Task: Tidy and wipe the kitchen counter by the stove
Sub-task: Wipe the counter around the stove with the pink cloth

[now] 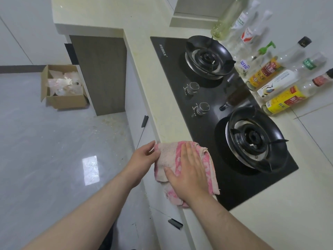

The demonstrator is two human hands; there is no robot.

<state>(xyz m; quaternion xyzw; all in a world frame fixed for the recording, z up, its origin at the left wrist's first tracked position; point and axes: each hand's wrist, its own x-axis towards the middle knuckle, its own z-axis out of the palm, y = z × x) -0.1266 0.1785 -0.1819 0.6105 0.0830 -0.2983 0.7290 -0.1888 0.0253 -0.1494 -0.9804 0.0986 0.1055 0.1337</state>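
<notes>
Right hand [187, 170] flat on cloth [167, 156] at counter [158, 98] front edge, left hand [144, 156] pinching its corner; wiping underway, crumbs ahead remain

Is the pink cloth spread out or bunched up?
Mostly spread, rumpled: cloth lies over the counter edge under the flat right hand; left hand pinches its edge.

R hand [189, 175] covers mid cloth [163, 156], so the surface [144, 69] edge beneath is hidden. Tallest bottle [227, 17] cut off at top edge. Labels on other bottles [264, 73] too blurred to read. Box [66, 102] contents unclear. Both forearms cut off at bottom edge.
</notes>
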